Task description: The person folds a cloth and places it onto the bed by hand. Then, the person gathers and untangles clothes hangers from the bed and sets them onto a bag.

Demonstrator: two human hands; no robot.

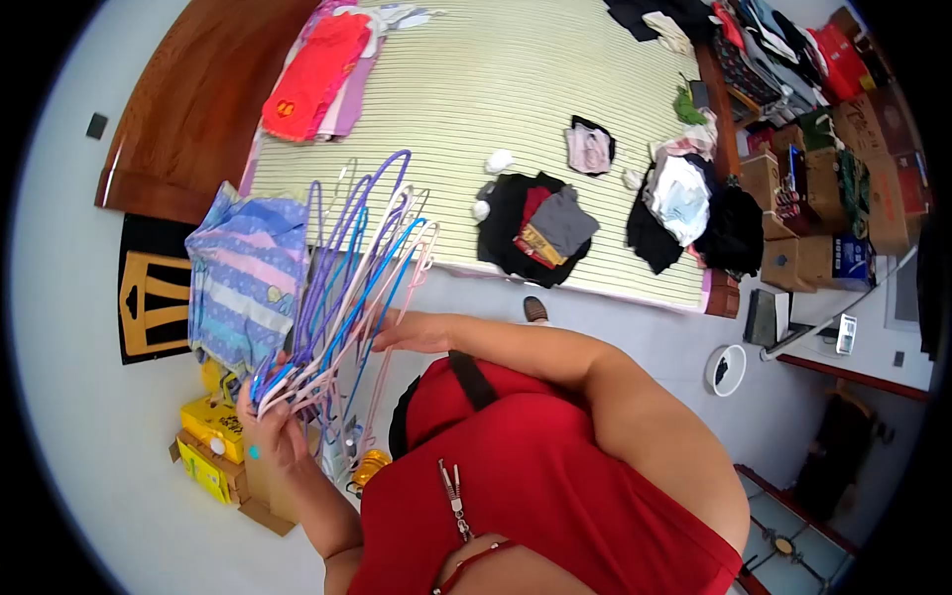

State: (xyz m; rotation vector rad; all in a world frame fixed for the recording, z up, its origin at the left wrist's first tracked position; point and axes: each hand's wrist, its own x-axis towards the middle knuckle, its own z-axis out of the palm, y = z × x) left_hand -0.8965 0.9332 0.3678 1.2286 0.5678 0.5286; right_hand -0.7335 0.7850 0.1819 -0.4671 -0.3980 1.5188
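The left hand (278, 428) is closed around the gathered lower ends of a bunch of hangers (342, 288), purple, blue, white and pink, in front of the body toward the left. The right hand (409, 332) is alongside the bunch; whether its fingers grip any of it, I can't tell from here. The frames cross and fan out, so tugging one could snag its neighbours, and a slack grip might let a few slide off. Yellow boxes (210, 426) sit below, where a dropped one could land. A patterned cloth (248, 278) is right beside the frames, close enough to catch on a tip. Farther out, the bed (466, 89) stands across the way, bearing a clothes pile (540, 228) near its edge and, beyond, a red garment (315, 74).
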